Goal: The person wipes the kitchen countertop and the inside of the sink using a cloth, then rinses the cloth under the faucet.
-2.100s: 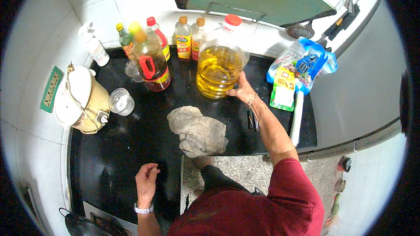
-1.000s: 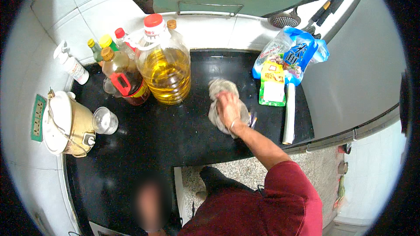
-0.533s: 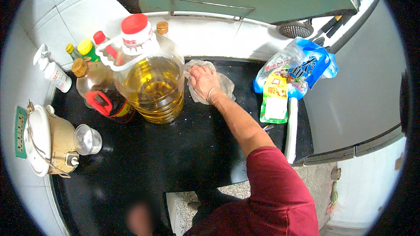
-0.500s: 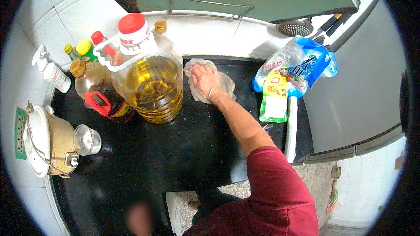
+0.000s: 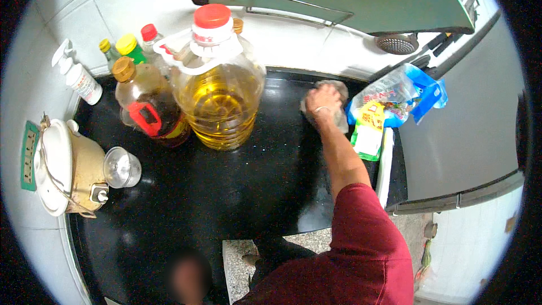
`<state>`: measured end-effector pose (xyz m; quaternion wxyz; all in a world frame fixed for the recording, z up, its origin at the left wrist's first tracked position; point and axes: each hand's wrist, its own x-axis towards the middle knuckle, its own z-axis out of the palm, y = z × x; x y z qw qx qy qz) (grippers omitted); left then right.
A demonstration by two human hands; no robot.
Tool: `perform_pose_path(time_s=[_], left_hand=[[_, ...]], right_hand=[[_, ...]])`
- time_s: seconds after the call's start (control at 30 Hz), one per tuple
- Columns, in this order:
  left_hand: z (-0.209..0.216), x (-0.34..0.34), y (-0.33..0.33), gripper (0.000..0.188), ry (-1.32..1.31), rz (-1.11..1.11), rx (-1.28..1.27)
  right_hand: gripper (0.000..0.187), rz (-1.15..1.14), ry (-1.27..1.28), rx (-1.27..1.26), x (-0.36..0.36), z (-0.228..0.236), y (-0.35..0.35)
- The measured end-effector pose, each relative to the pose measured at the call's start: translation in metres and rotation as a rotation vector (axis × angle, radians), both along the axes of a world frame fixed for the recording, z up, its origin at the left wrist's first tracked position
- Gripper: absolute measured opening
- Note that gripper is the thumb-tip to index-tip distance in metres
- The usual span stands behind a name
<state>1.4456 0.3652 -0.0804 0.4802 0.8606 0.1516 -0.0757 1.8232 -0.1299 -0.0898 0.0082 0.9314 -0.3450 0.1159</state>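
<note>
A: Cloth position?
B: The grey-beige cloth (image 5: 341,122) lay on the black counter (image 5: 248,192), near its back edge, just beside a blue-and-clear bag (image 5: 395,95). The right hand (image 5: 325,100) was palm down on top, fingers spread rather than closed.
A: Left hand?
B: The left hand (image 5: 189,279) showed only as a blur at the lower edge; could not tell whether open or closed.
A: Containers?
B: The large clear bottle (image 5: 220,104) stood upright, red cap on, with yellow liquid in its lower part. Beside it, a brown-capped bottle (image 5: 169,125) with a red handle held dark liquid.
A: The clear cup?
B: The clear plastic cup (image 5: 122,168) stood just beside the cream cooker (image 5: 84,161); contents could not be made out. The cooker's white lid (image 5: 52,166) was on, its inside hidden.
A: Right side?
B: A yellow-and-green pouch (image 5: 368,134) lay against the bag; its contents were not visible.
</note>
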Motion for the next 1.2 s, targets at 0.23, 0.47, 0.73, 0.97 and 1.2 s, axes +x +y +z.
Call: perform_pose_path(time_s=[0.23,0.47,0.73,0.97,1.2], left_hand=[[0.033,0.006,-0.022,0.012,0.094,0.152,-0.156],[-0.024,-0.039,0.026,0.022,-0.24,-0.255,0.336],[0.005,-0.049,-0.004,0.021,-0.063,-0.088,-0.065],[0.07,-0.053,-0.03,0.017,0.082,0.009,-0.175],[0.059,-0.059,-0.024,0.023,0.085,-0.044,-0.088]], right_hand=[[0.052,0.681,-0.114,0.07,-0.051,-0.021,0.103],[0.054,0.459,-0.043,0.127,-0.111,-0.007,-0.007],[0.057,0.727,0.051,0.088,-0.183,0.009,0.111],[0.044,0.684,-0.394,0.287,-0.166,0.034,0.056],[0.057,0.235,0.006,0.119,-0.125,0.005,0.035]])
